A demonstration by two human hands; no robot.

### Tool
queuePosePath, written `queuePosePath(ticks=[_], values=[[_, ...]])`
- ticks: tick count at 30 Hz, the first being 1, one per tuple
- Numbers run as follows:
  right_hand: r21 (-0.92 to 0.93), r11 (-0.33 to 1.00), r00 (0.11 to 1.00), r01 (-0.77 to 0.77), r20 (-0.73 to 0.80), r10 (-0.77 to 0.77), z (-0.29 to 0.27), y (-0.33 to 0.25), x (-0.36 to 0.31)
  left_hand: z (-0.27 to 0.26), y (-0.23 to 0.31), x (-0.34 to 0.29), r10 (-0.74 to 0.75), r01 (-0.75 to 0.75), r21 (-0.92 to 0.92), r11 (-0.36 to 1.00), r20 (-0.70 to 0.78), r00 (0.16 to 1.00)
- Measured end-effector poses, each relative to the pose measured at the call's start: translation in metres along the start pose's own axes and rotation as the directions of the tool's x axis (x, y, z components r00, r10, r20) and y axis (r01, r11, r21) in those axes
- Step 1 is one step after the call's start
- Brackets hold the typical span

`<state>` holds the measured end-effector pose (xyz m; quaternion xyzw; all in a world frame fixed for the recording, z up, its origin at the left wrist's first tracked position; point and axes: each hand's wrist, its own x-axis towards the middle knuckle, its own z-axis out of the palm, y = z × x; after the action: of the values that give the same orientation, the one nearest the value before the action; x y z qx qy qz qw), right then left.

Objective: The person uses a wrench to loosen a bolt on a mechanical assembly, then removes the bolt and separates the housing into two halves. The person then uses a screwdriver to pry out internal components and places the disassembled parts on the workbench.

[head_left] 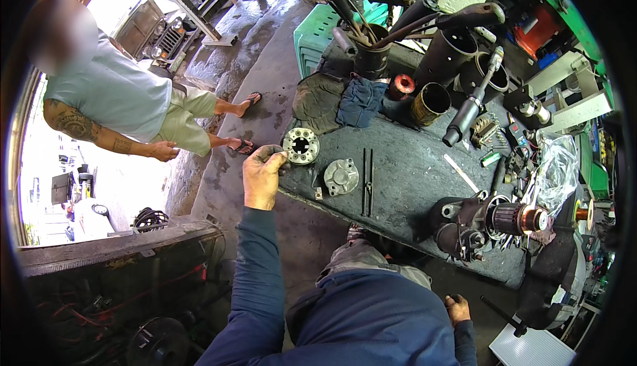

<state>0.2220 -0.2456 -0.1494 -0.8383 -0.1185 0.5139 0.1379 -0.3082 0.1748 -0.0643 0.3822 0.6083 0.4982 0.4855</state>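
Observation:
My left hand (263, 172) reaches out to the near corner of a dark, greasy workbench (411, 174), and its fingers grip the edge of a round metal plate with a ring of holes (300, 146). Next to that plate lies a grey cast cover (341, 176) and two thin dark rods (366, 182). My right hand (458, 308) hangs low beside my hip, fingers loosely curled, holding nothing that I can see. A starter-motor-like assembly with a copper armature (494, 220) sits on the bench's right side.
A person in a pale shirt and sandals (126, 104) stands at the left on the concrete floor. The bench's back holds a can of tools (369, 51), dark cylinders (451, 54), a blue rag (360, 99) and a plastic bag (556, 167). A black engine bay (119, 286) lies lower left.

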Motion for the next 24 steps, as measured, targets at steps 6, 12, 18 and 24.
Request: queuePosePath(ticks=[6, 12, 18, 24], values=[[-0.008, 1.000, 0.999, 0.008, 0.031, -0.008, -0.003, 0.022, 0.010, -0.003, -0.003, -0.008, -0.048, 0.043, -0.098, 0.994, -0.051, 0.998], [-0.019, 1.000, 0.999, -0.020, 0.041, 0.021, -0.022, 0.032, 0.021, 0.006, -0.005, -0.012, 0.044, -0.050, -0.054, 0.997, -0.106, 0.993], [0.021, 0.999, 1.000, -0.026, 0.009, 0.026, -0.053, 0.038, 0.039, 0.013, -0.006, -0.008, 0.015, -0.009, 0.032, 0.999, -0.191, 0.981], [0.032, 0.999, 1.000, 0.003, 0.028, -0.004, -0.066, 0.044, 0.055, 0.022, -0.012, -0.005, 0.117, -0.106, 0.054, 0.993, -0.274, 0.955]])
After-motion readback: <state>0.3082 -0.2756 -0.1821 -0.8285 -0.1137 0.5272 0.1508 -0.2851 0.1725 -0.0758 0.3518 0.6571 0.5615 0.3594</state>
